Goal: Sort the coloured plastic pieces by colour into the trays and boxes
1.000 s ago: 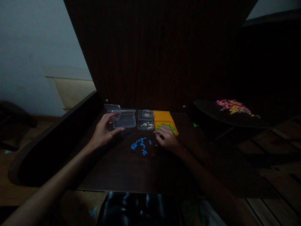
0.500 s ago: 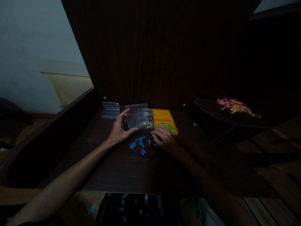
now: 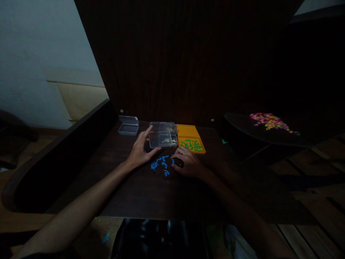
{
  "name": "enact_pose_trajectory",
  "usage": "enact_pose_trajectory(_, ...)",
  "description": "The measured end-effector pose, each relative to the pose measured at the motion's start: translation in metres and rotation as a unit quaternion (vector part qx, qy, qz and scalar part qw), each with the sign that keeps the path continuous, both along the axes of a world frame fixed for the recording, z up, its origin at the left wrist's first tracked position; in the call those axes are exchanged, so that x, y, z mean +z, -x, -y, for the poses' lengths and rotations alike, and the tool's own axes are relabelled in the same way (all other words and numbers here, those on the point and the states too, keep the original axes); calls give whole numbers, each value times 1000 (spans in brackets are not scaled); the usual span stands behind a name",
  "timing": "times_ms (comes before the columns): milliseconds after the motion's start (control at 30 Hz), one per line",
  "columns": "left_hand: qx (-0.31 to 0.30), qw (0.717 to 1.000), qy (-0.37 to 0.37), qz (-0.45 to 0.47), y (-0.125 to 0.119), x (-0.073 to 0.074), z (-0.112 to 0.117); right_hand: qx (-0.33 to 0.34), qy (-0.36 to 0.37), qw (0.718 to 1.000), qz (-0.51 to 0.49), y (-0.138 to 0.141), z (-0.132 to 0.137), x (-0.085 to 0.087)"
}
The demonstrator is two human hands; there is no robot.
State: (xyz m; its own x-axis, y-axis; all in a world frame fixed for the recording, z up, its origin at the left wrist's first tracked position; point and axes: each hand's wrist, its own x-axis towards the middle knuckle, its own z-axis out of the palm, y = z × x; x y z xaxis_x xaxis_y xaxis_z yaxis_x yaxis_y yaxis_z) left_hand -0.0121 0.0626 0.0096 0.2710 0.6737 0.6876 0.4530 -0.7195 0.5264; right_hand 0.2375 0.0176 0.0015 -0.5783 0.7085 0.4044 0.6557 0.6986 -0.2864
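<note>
My left hand is at the left side of a clear plastic box, thumb along its front and index finger by its left edge, gripping it. Small pale pieces lie inside the box. My right hand hovers low over the table, fingers curved and thumb apart from the index finger. A small blue piece shows by those fingertips; whether they touch it is hard to see. More small blue pieces lie scattered between my hands. A yellow case stands open behind my right hand, holding small green pieces.
Another clear box stands with its lid up at the back left. A dark panel rises behind the table. On a dark ledge to the right lies a pile of pink, red and yellow beads. The room is dim.
My right hand has come down and slightly left toward the blue pieces, with thumb and index finger parting. The clear lid near my left hand looks shifted and flatter. The view has moved slightly.
</note>
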Motion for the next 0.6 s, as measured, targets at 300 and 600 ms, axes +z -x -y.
enact_pose_trajectory(300, -13, 999, 7, -44, -3, 2, 8, 12, 0, 1000, -5, 5, 4, 0)
enact_pose_trajectory(600, -24, 998, 11, -49, -4, -1, 9, 9, -3, 1000, 0, 3, 2, -2)
